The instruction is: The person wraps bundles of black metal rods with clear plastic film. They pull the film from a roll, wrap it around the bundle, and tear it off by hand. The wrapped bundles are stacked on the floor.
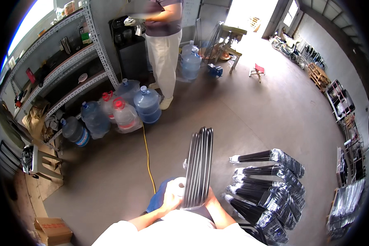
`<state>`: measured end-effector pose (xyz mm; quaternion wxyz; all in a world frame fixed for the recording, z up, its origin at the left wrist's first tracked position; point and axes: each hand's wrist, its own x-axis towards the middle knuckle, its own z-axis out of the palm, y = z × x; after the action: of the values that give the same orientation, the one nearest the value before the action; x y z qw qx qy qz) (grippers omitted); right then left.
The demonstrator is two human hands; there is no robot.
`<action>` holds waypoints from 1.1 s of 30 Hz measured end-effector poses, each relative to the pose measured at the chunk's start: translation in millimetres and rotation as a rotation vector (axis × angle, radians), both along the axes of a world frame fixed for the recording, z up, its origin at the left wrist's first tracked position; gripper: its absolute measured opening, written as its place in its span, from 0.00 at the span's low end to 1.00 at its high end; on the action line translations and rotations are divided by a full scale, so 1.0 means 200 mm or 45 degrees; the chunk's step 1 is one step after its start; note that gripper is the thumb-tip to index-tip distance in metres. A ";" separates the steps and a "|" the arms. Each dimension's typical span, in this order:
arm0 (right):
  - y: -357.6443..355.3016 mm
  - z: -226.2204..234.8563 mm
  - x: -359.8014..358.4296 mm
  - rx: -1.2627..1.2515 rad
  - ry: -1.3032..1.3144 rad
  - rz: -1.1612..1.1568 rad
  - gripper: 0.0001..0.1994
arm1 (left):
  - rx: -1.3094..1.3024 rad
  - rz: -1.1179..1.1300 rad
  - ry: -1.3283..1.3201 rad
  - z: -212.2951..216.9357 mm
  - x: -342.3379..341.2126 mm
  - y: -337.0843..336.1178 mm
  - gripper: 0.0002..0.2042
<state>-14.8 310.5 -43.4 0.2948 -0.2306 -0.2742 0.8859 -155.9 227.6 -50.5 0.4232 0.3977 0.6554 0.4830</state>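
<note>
The big grey floor (254, 119) has lots of open room in the middle. Along its left edge stands a metal shelf (65, 69), with water jugs (123, 110) beside it. Wrapped black bundles (270, 192) lie at the right. A stack of dark metal rods (199, 168) stands upright between both hands. The left hand (172, 197) curls around its bottom. The right hand (211, 199) is mostly hidden, so I cannot tell about its fingers.

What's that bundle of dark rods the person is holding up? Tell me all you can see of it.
The bundle of rods is a flat pack of thin, dark, glossy metal-looking bars, side by side, curved over at the far top. It stands nearly upright before the person. The left hand steadies its lower left edge; the right hand grips behind its base. Clear film seems to wrap the bottom.
</note>
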 end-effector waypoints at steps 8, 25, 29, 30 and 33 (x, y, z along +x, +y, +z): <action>0.01 0.12 0.15 -0.330 0.273 -0.575 0.29 | 0.021 -0.194 0.252 -0.02 0.06 0.10 0.31; 0.02 0.10 0.33 -0.137 0.217 -0.784 0.24 | 0.108 -0.606 0.168 0.01 0.02 0.51 0.34; 0.02 0.19 0.37 -0.294 -0.267 -0.809 0.15 | 0.156 -0.532 0.149 -0.06 0.03 0.50 0.34; 0.01 0.23 0.41 -0.109 -0.828 -0.666 0.12 | 0.155 -0.525 0.176 -0.06 0.01 0.48 0.34; -0.06 0.52 0.22 1.478 -1.974 -0.793 0.06 | 0.191 -0.445 0.249 -0.10 -0.06 0.45 0.33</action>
<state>29.9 298.8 60.0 0.3198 -0.6240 -0.7050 0.1064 -167.5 317.3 -71.3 0.4043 0.5807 0.5764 0.4087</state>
